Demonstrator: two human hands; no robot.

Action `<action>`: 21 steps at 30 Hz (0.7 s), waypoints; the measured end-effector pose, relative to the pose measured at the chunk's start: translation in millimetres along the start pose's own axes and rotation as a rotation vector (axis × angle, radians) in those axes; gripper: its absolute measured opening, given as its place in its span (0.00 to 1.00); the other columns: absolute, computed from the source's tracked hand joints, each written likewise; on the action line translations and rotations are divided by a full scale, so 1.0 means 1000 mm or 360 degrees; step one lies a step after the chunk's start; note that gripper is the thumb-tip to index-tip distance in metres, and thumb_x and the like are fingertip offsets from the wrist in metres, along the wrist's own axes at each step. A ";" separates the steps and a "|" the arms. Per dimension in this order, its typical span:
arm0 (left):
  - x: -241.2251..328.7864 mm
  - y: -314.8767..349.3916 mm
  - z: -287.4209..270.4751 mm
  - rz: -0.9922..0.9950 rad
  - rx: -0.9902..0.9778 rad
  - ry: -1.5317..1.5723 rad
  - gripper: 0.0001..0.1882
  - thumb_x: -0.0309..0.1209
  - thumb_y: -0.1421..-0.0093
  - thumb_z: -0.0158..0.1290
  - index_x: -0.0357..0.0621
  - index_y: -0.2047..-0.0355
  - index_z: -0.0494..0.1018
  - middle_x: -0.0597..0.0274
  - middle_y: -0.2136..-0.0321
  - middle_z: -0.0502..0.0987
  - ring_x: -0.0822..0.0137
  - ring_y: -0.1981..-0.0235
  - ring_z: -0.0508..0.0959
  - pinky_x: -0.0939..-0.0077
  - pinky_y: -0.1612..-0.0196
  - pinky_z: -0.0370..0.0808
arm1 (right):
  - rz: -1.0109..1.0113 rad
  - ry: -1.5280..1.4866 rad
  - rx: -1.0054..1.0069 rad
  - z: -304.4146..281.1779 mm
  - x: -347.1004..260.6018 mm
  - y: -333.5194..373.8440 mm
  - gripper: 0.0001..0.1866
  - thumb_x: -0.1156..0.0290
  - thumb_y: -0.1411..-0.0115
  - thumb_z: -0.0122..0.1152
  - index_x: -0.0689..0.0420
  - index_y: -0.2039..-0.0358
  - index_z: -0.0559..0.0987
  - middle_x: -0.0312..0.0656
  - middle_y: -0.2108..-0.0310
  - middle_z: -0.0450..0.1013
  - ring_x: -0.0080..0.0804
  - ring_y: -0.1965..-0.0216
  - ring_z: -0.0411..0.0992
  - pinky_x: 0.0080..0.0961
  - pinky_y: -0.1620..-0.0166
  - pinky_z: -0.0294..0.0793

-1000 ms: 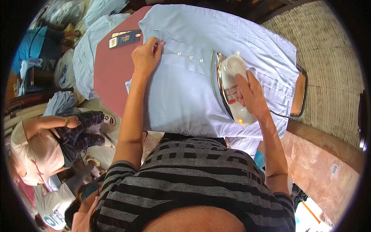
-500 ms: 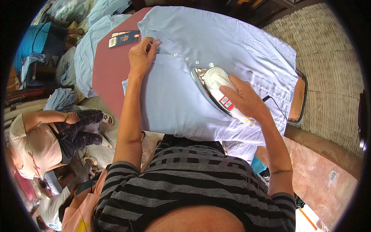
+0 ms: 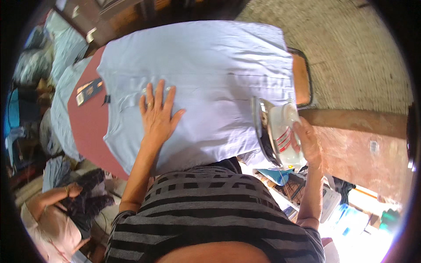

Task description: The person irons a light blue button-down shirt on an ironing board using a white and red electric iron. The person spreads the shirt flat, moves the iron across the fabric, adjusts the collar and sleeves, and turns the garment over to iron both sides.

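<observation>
A light blue garment with small buttons lies spread over a dark red ironing board. My left hand rests flat on the cloth by the buttons, fingers spread, a ring on one of them. At the garment's right end, my right hand grips a white steam iron with red stripes. The iron is tilted, its metal soleplate partly in sight; whether it touches the cloth I cannot tell. A dark tag lies on the board beside the neckline.
The board's orange-brown end with a black frame sticks out at right. Beyond it is a woven mat surface. Another person sits at lower left. Piles of light blue cloth lie at upper left.
The iron has moved right and toward me, off the buttons to the garment's right end. My left hand has left the collar and now lies spread on the cloth. The view has shifted.
</observation>
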State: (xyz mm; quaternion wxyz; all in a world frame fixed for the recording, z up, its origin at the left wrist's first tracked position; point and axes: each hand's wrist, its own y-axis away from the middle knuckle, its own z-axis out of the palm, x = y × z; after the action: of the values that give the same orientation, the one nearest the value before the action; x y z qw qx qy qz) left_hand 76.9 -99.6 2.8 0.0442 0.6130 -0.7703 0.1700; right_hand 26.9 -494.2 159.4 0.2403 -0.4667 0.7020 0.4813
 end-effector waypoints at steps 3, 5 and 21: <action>0.005 -0.003 0.005 0.0042 0.0039 -0.0036 0.35 0.51 0.39 0.54 0.50 0.35 0.64 0.53 0.30 0.54 0.42 0.29 0.50 0.44 0.32 0.46 | 0.0134 -0.0162 0.0385 -0.065 0.017 -0.006 0.19 0.50 0.31 0.53 0.55 0.67 0.73 0.31 0.85 0.64 0.18 0.88 0.59 0.18 0.85 0.58; 0.012 -0.001 0.000 -0.0023 0.0083 -0.0048 0.34 0.49 0.38 0.54 0.50 0.35 0.65 0.53 0.30 0.55 0.42 0.29 0.50 0.44 0.32 0.46 | 0.0072 -0.0139 0.0504 -0.098 0.024 -0.030 0.20 0.50 0.31 0.52 0.54 0.70 0.71 0.31 0.85 0.63 0.17 0.88 0.59 0.17 0.85 0.57; 0.160 0.197 0.038 -0.1530 0.0846 0.0403 0.40 0.32 0.43 0.64 0.43 0.34 0.57 0.42 0.36 0.57 0.46 0.38 0.63 0.51 0.37 0.62 | -0.0118 -0.0139 0.0320 -0.192 0.078 -0.222 0.22 0.45 0.33 0.52 0.53 0.64 0.72 0.31 0.79 0.64 0.18 0.83 0.61 0.18 0.80 0.63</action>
State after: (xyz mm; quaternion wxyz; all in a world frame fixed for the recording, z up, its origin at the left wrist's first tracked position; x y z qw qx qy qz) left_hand -145.6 -222.9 -29.4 0.0528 0.8598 -0.3238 0.3912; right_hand 210.2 -722.2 78.9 0.3340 -0.4444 0.7178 0.4192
